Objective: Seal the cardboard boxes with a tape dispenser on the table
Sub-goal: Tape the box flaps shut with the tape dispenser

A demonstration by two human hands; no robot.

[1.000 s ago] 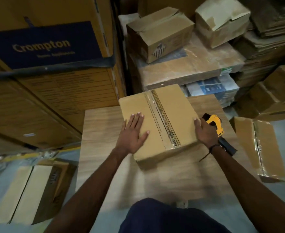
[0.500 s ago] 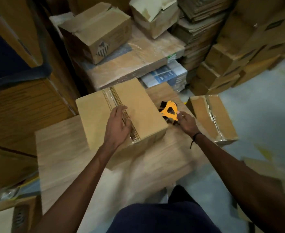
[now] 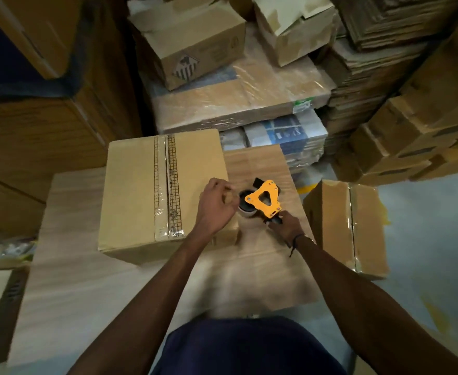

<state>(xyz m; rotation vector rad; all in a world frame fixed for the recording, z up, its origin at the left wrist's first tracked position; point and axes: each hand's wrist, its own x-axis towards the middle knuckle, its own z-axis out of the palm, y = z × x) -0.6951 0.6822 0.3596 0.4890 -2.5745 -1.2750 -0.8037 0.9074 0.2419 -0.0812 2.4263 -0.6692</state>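
Note:
A brown cardboard box (image 3: pixel 141 190) stands on the wooden table (image 3: pixel 92 288), a strip of clear tape over the seam on its top. Just right of the box is a yellow and black tape dispenser (image 3: pixel 263 203) with its tape roll toward the box. My right hand (image 3: pixel 287 228) grips the dispenser's handle. My left hand (image 3: pixel 215 209) hovers at the box's right edge, fingers pinched by the tape roll; whether they hold the tape end I cannot tell.
A taped box (image 3: pixel 349 226) sits low beside the table's right edge. Stacked cartons (image 3: pixel 192 41) and wrapped flat bundles (image 3: pixel 238 101) crowd the far side. Large cartons (image 3: pixel 33 136) wall the left. Bare grey floor (image 3: pixel 433 234) lies to the right.
My left hand left the box's taped seam and moved right to the tape roll. My right hand closed around the dispenser's handle. The view swung left and closer.

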